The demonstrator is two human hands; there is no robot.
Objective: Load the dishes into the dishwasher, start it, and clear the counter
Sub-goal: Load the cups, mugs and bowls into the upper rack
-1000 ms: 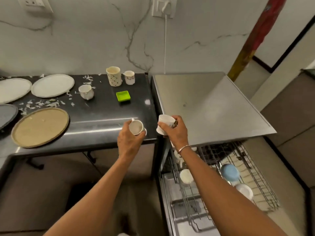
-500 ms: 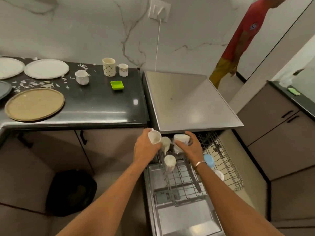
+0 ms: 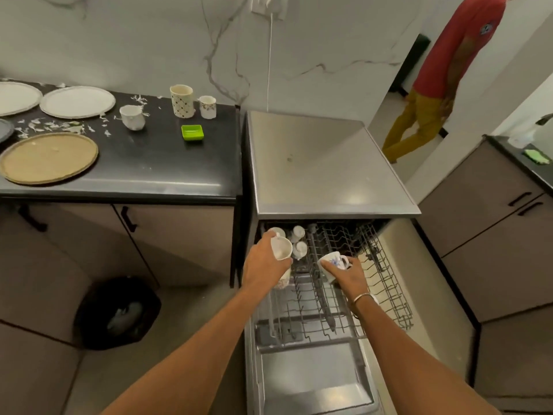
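The left hand [image 3: 264,265] holds a plain white cup [image 3: 282,249], with the fingers curled round its side. The cup's open mouth faces up. It is over the left side of the grey wire rack [image 3: 386,283], which is pulled out of the open dishwasher. The right hand [image 3: 348,275] holds a white cup with a blue flower on it [image 3: 333,260]. This cup is tipped on its side over the middle of the rack, with its handle near the fingers. I cannot tell if it touches the wires. A thin silver bangle [image 3: 362,298] sits on the right wrist.

Small white cups [image 3: 299,233] stand in the back left corner of the rack, just beside the plain cup. The dishwasher door [image 3: 314,384] lies flat and open below the rack. The shiny steel top [image 3: 323,163] is above it.

On the black counter [image 3: 143,172] to the left there is a little green square dish [image 3: 192,133], a tall cream cup with dark dots [image 3: 182,100], a small flowered cup [image 3: 207,106] and a white cup [image 3: 132,116]. Further left are two round white plates [image 3: 77,102] and a big round tan plate [image 3: 49,157], with white scraps [image 3: 45,125] between them.

A black bin [image 3: 118,313] sits on the floor. A person in a red shirt and yellow trousers [image 3: 443,76] stands in the doorway.
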